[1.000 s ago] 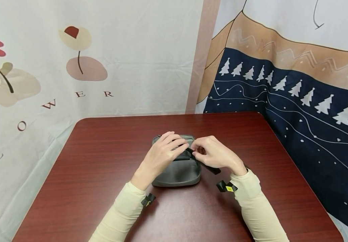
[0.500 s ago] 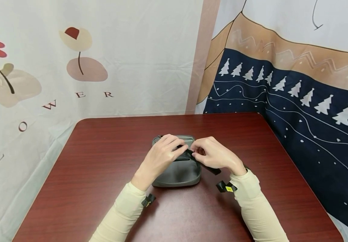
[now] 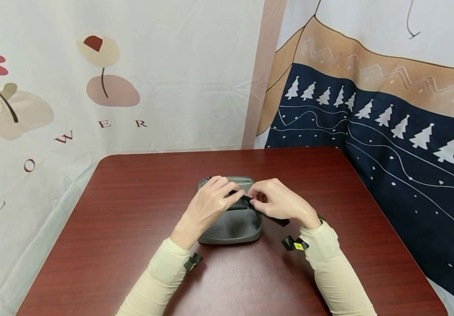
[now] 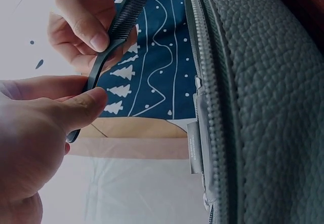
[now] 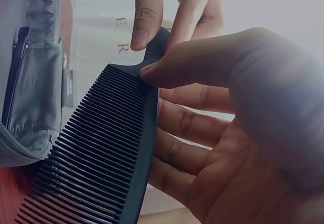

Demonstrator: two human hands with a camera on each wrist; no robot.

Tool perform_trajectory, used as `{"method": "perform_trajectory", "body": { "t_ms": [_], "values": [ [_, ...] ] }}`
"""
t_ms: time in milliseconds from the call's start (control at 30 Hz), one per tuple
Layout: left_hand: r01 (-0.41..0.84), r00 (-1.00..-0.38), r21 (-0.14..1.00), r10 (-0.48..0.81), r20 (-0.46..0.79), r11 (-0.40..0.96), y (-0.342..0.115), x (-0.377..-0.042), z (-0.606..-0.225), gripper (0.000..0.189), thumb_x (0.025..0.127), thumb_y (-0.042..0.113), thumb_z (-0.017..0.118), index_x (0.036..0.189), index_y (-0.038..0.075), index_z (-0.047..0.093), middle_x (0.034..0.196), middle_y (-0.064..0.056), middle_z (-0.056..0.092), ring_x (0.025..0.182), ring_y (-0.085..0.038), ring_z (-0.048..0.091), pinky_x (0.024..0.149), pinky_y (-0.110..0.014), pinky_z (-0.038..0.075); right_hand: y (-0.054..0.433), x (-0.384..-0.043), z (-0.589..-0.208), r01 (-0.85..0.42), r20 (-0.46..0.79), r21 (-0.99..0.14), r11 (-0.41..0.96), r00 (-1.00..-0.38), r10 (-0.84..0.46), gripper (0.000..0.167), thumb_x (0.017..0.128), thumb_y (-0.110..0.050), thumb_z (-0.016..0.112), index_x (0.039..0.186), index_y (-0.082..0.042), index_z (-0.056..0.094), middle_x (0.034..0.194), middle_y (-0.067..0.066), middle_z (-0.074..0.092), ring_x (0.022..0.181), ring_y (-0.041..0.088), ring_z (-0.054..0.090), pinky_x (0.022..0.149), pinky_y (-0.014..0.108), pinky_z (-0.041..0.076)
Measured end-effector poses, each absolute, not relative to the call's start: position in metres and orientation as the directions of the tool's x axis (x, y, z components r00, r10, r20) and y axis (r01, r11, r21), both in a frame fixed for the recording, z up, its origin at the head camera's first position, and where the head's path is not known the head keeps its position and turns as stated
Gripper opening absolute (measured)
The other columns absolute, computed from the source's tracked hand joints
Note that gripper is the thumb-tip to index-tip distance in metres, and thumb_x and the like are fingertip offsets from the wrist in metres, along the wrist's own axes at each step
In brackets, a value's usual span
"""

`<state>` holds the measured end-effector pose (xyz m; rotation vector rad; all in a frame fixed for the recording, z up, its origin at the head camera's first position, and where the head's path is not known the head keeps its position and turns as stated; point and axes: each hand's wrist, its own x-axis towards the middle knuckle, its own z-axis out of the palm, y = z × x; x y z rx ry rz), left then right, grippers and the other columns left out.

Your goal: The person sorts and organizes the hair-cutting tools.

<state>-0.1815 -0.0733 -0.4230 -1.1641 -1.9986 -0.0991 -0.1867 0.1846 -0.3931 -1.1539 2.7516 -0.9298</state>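
Observation:
A black comb [image 5: 96,133] with a slim handle is held in the air over a grey pouch [image 3: 231,227]. My left hand [image 3: 210,202] pinches the end of its handle between thumb and fingers, seen best in the left wrist view. With thumb and index finger, my right hand [image 3: 280,201] grips the comb where handle meets teeth; the other fingers of that hand spread behind the spine. The toothed end points down to the right in the head view. The pouch lies unzipped on the table, its teeth and grey lining [image 5: 40,82] showing.
Inside the pouch, a slim dark object [image 5: 15,74] stands against a lining pocket. A small grey label [image 4: 194,148] sticks out by the zipper. The red-brown table [image 3: 132,228] carries the pouch; printed curtains [image 3: 187,79] hang behind and to the right.
My left hand's fingers have lowered and bent slightly over the comb's handle. The comb has shifted barely to the right; the right hand and the pouch look almost still.

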Motion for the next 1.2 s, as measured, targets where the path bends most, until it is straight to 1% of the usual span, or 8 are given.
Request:
{"method": "perform_trajectory", "body": {
  "t_ms": [167, 267, 467, 700, 800, 967, 1067, 1200],
  "values": [
    [0.763, -0.260, -0.298, 0.694, 0.671, 0.573, -0.075, -0.182, -0.424, 0.028, 0.092, -0.005, 0.089, 0.110, 0.016, 0.087, 0.105, 0.001, 0.076, 0.096, -0.020, 0.068, 0.094, -0.032, 0.059, 0.185, -0.187, -0.392, -0.633, 0.192, -0.538, 0.557, -0.736, -0.650, 0.012, 0.101, -0.004, 0.074, 0.107, -0.011, 0.083, 0.089, -0.004, 0.075, 0.076, 0.004, 0.060, 0.072, 0.024, 0.056],
    [0.766, -0.276, -0.280, 0.690, 0.669, 0.578, -0.078, -0.181, -0.424, 0.030, 0.091, -0.006, 0.089, 0.110, 0.017, 0.087, 0.106, 0.002, 0.076, 0.096, -0.019, 0.067, 0.094, -0.032, 0.060, 0.185, -0.187, -0.391, -0.622, 0.182, -0.545, 0.562, -0.742, -0.645, 0.011, 0.102, -0.009, 0.076, 0.111, -0.012, 0.083, 0.093, -0.004, 0.077, 0.079, 0.006, 0.063, 0.075, 0.031, 0.062],
    [0.775, -0.331, -0.227, 0.685, 0.649, 0.590, -0.088, -0.180, -0.423, 0.033, 0.092, -0.009, 0.086, 0.111, 0.017, 0.086, 0.108, 0.000, 0.075, 0.096, -0.020, 0.067, 0.096, -0.035, 0.060, 0.185, -0.187, -0.392, -0.595, 0.181, -0.581, 0.556, -0.760, -0.624, 0.022, 0.104, -0.016, 0.079, 0.124, -0.008, 0.080, 0.113, 0.005, 0.083, 0.100, 0.020, 0.077, 0.092, 0.050, 0.068],
    [0.789, -0.364, -0.167, 0.670, 0.647, 0.591, -0.103, -0.179, -0.425, 0.044, 0.085, -0.020, 0.082, 0.112, 0.014, 0.085, 0.106, -0.001, 0.075, 0.095, -0.022, 0.067, 0.094, -0.036, 0.061, 0.188, -0.187, -0.394, -0.578, 0.245, -0.587, 0.567, -0.794, -0.556, 0.035, 0.104, -0.022, 0.081, 0.136, -0.009, 0.076, 0.130, 0.010, 0.081, 0.115, 0.024, 0.077, 0.106, 0.051, 0.064],
    [0.789, -0.381, -0.143, 0.657, 0.650, 0.598, -0.110, -0.178, -0.427, 0.042, 0.086, -0.019, 0.079, 0.111, 0.015, 0.085, 0.105, -0.001, 0.075, 0.094, -0.022, 0.066, 0.091, -0.036, 0.060, 0.190, -0.188, -0.395, -0.560, 0.273, -0.612, 0.558, -0.812, -0.516, 0.038, 0.103, -0.024, 0.082, 0.139, -0.013, 0.075, 0.136, 0.009, 0.079, 0.124, 0.026, 0.074, 0.112, 0.058, 0.061],
    [0.797, -0.427, -0.047, 0.616, 0.662, 0.602, -0.123, -0.175, -0.430, 0.028, 0.091, -0.004, 0.090, 0.111, 0.014, 0.086, 0.104, -0.001, 0.075, 0.090, -0.021, 0.064, 0.086, -0.035, 0.057, 0.191, -0.192, -0.399, -0.526, 0.315, -0.667, 0.528, -0.841, -0.441, 0.043, 0.103, -0.025, 0.083, 0.144, -0.016, 0.072, 0.144, 0.010, 0.075, 0.126, 0.034, 0.072, 0.112, 0.062, 0.059],
    [0.801, -0.459, 0.019, 0.594, 0.661, 0.599, -0.131, -0.171, -0.431, 0.029, 0.089, 0.002, 0.095, 0.114, 0.014, 0.087, 0.103, 0.000, 0.075, 0.089, -0.020, 0.062, 0.083, -0.034, 0.054, 0.191, -0.194, -0.402, -0.517, 0.347, -0.694, 0.501, -0.850, -0.396, 0.047, 0.104, -0.024, 0.081, 0.148, -0.015, 0.070, 0.146, 0.009, 0.074, 0.130, 0.037, 0.071, 0.114, 0.063, 0.058],
    [0.799, -0.487, 0.068, 0.577, 0.656, 0.598, -0.140, -0.167, -0.431, 0.035, 0.086, 0.003, 0.097, 0.118, 0.013, 0.088, 0.104, 0.000, 0.075, 0.090, -0.018, 0.061, 0.079, -0.032, 0.051, 0.192, -0.196, -0.406, -0.503, 0.377, -0.741, 0.444, -0.860, -0.344, 0.047, 0.106, -0.023, 0.079, 0.151, -0.017, 0.068, 0.149, 0.007, 0.073, 0.137, 0.036, 0.069, 0.121, 0.058, 0.056]
  ]
}}
